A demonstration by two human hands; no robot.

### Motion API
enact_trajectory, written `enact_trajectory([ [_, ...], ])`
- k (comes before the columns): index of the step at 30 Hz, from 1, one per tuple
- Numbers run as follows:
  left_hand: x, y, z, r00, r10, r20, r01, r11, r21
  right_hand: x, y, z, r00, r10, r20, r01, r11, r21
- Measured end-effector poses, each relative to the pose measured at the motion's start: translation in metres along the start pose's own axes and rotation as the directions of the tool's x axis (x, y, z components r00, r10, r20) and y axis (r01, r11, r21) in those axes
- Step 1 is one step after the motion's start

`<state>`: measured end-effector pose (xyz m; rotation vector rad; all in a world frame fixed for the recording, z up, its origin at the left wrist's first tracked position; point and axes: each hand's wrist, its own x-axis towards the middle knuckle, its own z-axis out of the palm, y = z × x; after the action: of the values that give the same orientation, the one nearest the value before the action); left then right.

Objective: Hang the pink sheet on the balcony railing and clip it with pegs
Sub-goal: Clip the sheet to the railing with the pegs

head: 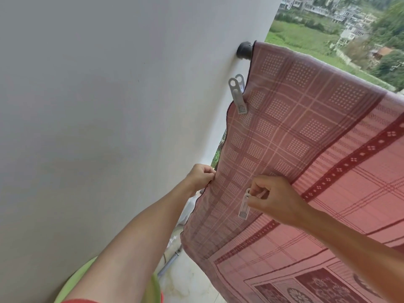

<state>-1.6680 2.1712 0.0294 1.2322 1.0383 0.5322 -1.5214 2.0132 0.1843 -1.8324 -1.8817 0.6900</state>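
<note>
The sheet (306, 127) is draped over the rail (244, 50), which is fixed to the wall (109, 106) at upper centre and is hidden under the cloth toward the right edge of the frame. The cloth fills the right half of the picture and hangs down to the lower right. A first peg (238, 96) is clipped on the sheet's left edge, just below the rail end.

The hanging is judged done, and the pegging step is in hand. At centre, the sheet's left edge is pinched between thumb and fingers of the left hand (201, 177). Just to its right, the top of a second peg (243, 206) is grasped by the curled fingers of the right hand (273, 195). This peg is held in front of the cloth, its clamp end pointing down. Whether it is squeezed apart cannot be told.

For the next move, the second peg would need to be pressed wide, carried left to the pinched edge and slid over it. The edge should be kept flat by the left hand until the clamp has bitten.
</note>
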Motion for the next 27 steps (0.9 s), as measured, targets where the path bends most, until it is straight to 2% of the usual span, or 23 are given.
enact_trajectory([
  [4, 0.005, -0.006, 0.005, 0.981, 0.07, -0.183, -0.078, 0.996, -0.035, 0.02, -0.012, 0.002, 1.0, -0.026, -0.002, 0.026, 1.0, -0.004],
  [6, 0.007, -0.005, 0.002, 0.983, 0.059, -0.176, -0.068, 0.997, -0.047, 0.029, -0.017, 0.002, 0.998, -0.055, 0.008, 0.055, 0.998, -0.031],
  [8, 0.007, 0.005, 0.0, 0.997, 0.044, -0.064, -0.051, 0.992, -0.111, 0.036, -0.022, 0.003, 0.996, -0.087, 0.029, 0.089, 0.995, -0.055],
  [9, 0.004, 0.015, 0.001, 0.998, 0.043, 0.036, -0.037, 0.988, -0.149, 0.039, -0.024, 0.004, 0.995, -0.094, 0.038, 0.096, 0.994, -0.058],
  [12, 0.004, 0.039, 0.005, 0.946, -0.051, 0.321, 0.105, 0.983, -0.154, 0.046, -0.023, 0.004, 0.995, -0.087, 0.046, 0.09, 0.994, -0.066],
  [14, 0.006, 0.039, 0.007, 0.916, -0.098, 0.389, 0.166, 0.976, -0.143, 0.048, -0.02, 0.002, 0.997, -0.072, 0.037, 0.074, 0.995, -0.065],
  [16, 0.01, 0.031, 0.008, 0.936, -0.07, 0.346, 0.143, 0.971, -0.19, 0.049, -0.016, -0.001, 0.998, -0.06, 0.02, 0.061, 0.996, -0.059],
  [19, 0.006, 0.023, 0.011, 0.982, 0.037, 0.183, 0.02, 0.954, -0.3, 0.05, -0.014, -0.004, 0.998, -0.058, 0.004, 0.058, 0.997, -0.055],
  [22, 0.001, 0.013, 0.015, 0.989, 0.112, 0.093, -0.072, 0.93, -0.359, 0.051, -0.015, -0.004, 0.999, -0.054, -0.008, 0.053, 0.997, -0.054],
  [24, -0.008, 0.008, 0.01, 0.988, 0.102, 0.117, -0.049, 0.921, -0.386, 0.049, -0.017, -0.005, 0.998, -0.052, -0.02, 0.051, 0.997, -0.051],
  [27, -0.008, 0.007, -0.002, 0.964, 0.077, 0.256, 0.021, 0.933, -0.358, 0.049, -0.018, -0.005, 0.998, -0.054, -0.016, 0.053, 0.997, -0.049],
])
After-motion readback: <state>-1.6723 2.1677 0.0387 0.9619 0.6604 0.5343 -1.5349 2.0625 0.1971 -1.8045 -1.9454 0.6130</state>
